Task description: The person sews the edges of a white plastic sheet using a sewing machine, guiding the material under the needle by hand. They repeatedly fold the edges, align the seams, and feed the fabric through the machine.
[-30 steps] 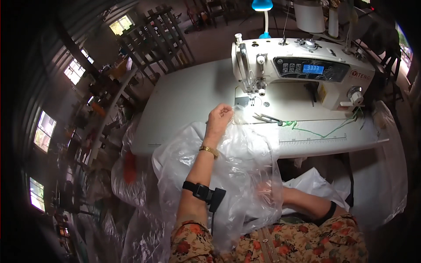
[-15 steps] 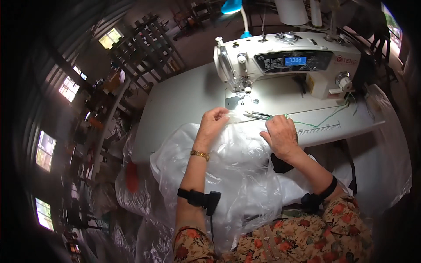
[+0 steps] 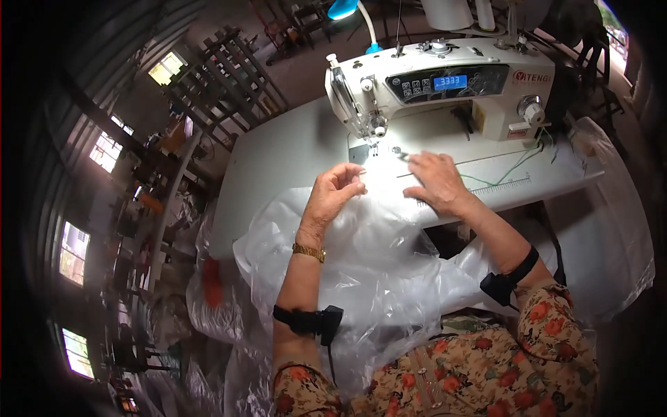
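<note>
My left hand point(image 3: 336, 190) pinches the edge of a sheer white fabric point(image 3: 379, 184) just in front of the needle of a white sewing machine point(image 3: 451, 85). The thin stuff spreads from there over the table edge and down to my lap. My right hand point(image 3: 438, 182) lies palm down on the table to the right of the needle, a little blurred. Its fingers are stretched and its thumb is apart. Beyond its fingertips shows part of the thread snips point(image 3: 404, 157); the rest is hidden beneath the hand. A green cord point(image 3: 511, 170) runs from there toward the machine's handwheel.
The machine stands on a pale table point(image 3: 271, 156) with a ruler scale along its front edge. A blue lamp point(image 3: 343, 8) and white thread cones point(image 3: 447, 14) rise behind it. Clear plastic sheeting point(image 3: 601, 229) hangs at the right; a slatted rack point(image 3: 226, 83) stands far left.
My right hand has moved away from me and flattened over the snips, which it held in its fingers before. My left hand keeps its pinch on the fabric. The whole view has shifted slightly.
</note>
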`<state>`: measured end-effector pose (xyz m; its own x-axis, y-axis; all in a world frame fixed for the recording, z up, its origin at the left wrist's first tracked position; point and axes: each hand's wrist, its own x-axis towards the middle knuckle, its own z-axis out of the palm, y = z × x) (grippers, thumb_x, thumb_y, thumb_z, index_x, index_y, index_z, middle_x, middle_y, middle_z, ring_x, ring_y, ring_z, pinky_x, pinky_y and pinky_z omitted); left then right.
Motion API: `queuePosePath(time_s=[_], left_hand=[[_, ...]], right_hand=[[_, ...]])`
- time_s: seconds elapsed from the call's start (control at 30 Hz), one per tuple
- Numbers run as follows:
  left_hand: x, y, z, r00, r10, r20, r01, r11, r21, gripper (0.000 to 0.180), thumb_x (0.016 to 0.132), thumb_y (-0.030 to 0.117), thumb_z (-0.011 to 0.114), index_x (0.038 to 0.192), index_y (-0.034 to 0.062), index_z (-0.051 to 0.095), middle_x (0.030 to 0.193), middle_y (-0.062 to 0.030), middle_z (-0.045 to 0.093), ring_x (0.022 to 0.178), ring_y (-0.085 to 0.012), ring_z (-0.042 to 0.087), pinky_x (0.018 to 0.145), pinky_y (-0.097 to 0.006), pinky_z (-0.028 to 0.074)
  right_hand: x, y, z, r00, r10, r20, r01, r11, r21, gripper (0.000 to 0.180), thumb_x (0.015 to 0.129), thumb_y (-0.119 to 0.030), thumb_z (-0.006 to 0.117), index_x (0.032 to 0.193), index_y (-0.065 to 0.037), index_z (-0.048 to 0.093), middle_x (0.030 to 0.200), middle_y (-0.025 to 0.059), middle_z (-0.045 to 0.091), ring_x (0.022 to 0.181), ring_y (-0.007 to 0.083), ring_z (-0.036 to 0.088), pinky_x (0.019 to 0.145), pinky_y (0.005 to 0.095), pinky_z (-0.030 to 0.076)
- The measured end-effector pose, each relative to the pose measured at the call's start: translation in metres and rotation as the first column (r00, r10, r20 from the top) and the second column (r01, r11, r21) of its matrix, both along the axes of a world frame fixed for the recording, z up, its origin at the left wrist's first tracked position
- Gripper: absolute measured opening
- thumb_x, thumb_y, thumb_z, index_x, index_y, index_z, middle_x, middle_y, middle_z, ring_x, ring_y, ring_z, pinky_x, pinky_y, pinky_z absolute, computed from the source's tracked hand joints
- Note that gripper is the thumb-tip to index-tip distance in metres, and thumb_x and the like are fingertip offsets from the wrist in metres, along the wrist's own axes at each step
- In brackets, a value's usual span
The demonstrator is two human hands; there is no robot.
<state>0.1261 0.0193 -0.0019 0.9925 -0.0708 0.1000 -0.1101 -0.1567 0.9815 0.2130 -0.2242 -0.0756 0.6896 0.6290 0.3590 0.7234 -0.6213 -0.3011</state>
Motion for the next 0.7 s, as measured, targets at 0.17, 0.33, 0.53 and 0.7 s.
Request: queuePosePath(time_s=[0.17,0.33,0.53,0.7], left_hand=[[-0.008,-0.006,0.011,0.998,-0.052,0.029,0.053,0.998,-0.04,0.025,0.086,-0.002,0.067,0.111,-0.0024,0.062,0.087,-0.0012,0.059,0.083,-0.0121,0.062,0.083,-0.027,0.054],[-0.014,-0.017,0.018,0.992,-0.108,0.059,0.111,0.993,-0.049,0.031,0.086,-0.003,0.067,0.115,-0.0014,0.061,0.09,-0.002,0.061,0.086,-0.0122,0.064,0.075,-0.025,0.052],[-0.023,-0.028,0.024,0.996,-0.085,0.03,0.086,0.996,-0.021,0.034,0.086,-0.001,0.067,0.12,0.0007,0.06,0.097,-0.0039,0.066,0.085,-0.009,0.063,0.065,-0.021,0.047],[-0.025,-0.033,0.032,0.994,-0.097,0.058,0.097,0.995,-0.005,0.033,0.086,0.0,0.068,0.118,0.0001,0.062,0.099,-0.0047,0.067,0.084,-0.0074,0.062,0.064,-0.019,0.045]], right_hand=[[-0.011,-0.003,0.001,0.976,-0.109,0.19,0.07,0.977,0.204,0.037,0.084,-0.033,0.071,0.107,-0.005,0.067,0.134,0.0123,0.054,0.132,0.0304,0.042,0.11,0.0463,0.029],[-0.018,0.009,0.003,0.969,0.026,0.245,-0.05,0.995,0.091,0.029,0.082,-0.022,0.069,0.103,-0.003,0.065,0.123,0.0099,0.059,0.124,0.0271,0.047,0.104,0.042,0.034],[-0.014,0.013,0.001,0.991,0.039,0.126,-0.075,0.953,0.292,0.021,0.085,-0.016,0.065,0.1,-0.001,0.061,0.102,0.0086,0.063,0.103,0.0244,0.057,0.093,0.0395,0.04],[-0.015,0.013,0.015,0.762,0.492,-0.421,0.012,0.639,0.769,0.016,0.089,-0.01,0.065,0.1,0.0,0.057,0.087,0.0027,0.063,0.083,0.0113,0.06,0.075,0.0276,0.048]])
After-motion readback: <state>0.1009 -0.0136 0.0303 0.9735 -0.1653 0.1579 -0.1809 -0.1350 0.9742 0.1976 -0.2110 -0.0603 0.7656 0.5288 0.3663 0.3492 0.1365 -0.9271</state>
